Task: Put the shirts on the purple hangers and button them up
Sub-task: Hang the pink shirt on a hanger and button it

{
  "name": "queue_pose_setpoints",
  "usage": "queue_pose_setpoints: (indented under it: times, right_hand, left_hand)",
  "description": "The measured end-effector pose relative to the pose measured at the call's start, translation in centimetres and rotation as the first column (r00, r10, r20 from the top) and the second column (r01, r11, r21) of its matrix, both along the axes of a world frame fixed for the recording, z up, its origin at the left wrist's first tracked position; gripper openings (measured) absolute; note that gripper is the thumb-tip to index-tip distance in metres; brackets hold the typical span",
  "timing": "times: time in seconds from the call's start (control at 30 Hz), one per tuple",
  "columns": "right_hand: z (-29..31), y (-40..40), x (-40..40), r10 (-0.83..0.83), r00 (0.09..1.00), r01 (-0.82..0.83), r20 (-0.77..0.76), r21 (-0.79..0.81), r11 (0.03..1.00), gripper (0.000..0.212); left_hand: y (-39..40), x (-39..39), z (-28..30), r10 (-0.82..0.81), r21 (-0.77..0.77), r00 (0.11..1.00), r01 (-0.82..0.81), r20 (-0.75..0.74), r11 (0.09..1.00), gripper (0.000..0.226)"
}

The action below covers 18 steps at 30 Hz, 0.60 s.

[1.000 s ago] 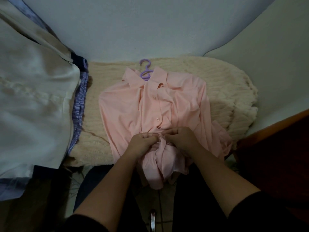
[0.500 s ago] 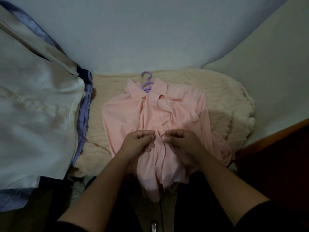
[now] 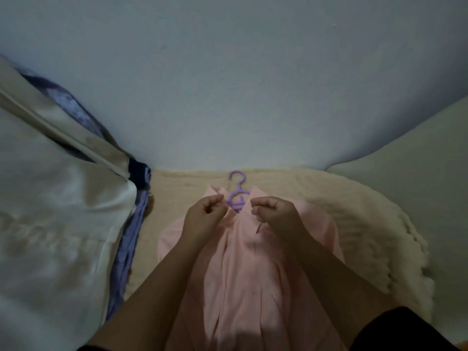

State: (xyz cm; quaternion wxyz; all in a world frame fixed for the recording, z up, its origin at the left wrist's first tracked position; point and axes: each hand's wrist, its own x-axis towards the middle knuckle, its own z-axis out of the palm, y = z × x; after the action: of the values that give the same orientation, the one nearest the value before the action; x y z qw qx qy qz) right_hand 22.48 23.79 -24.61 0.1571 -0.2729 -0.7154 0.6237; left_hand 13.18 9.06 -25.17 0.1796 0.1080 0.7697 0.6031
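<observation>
Both hands are up at the collar of the pink shirt (image 3: 243,262): my left hand (image 3: 206,215) and right hand (image 3: 274,215) are curled, each seeming to pinch a collar edge, though the contact is hard to see. I judge they are closing the neck at its top button. Between them the purple hanger (image 3: 237,192) pokes out of the collar. Everything lies on the cream blanket (image 3: 354,224).
</observation>
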Motion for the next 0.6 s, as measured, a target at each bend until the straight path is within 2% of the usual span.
queue_pose_setpoints:
  times: [0.13,0.23,0.33,0.4,0.5,0.6]
  right_hand:
    - [-1.2,2.1,-4.5,-0.01,1.0,0.011,-0.005,0.101,0.995,0.02]
    - [-2.3,3.5,-7.2,0.047,0.997,-0.063,0.064,0.285,0.956,0.021]
    - [-3.2,4.7,-9.0,0.125,0.978,-0.189,0.167,0.459,0.868,0.028]
    - [-3.7,4.9,-9.6,0.124,0.969,-0.223,0.216,0.534,0.816,0.03]
    - [-4.7,5.0,-9.7,-0.018,0.975,-0.127,0.222,0.623,0.772,0.037]
    - [-4.4,4.7,-8.8,-0.139,0.924,-0.103,0.357,0.58,0.808,0.043]
  left_hand:
    - [1.8,-3.9,-1.2,0.033,-0.133,0.997,-0.042,-0.071,0.99,0.062]
    - [3.1,-5.6,-2.7,0.062,-0.21,0.992,-0.084,-0.111,0.974,0.077]
    - [4.0,-5.9,-3.1,0.023,-0.345,0.981,-0.09,-0.194,0.934,0.055]
    - [4.2,-6.0,-4.0,0.045,-0.356,0.972,-0.127,-0.23,0.926,0.043]
    - [4.1,-6.2,-4.9,0.131,-0.272,0.969,-0.187,-0.211,0.944,0.037]
    - [4.0,-6.2,-4.6,0.133,-0.214,0.974,-0.171,-0.183,0.962,0.028]
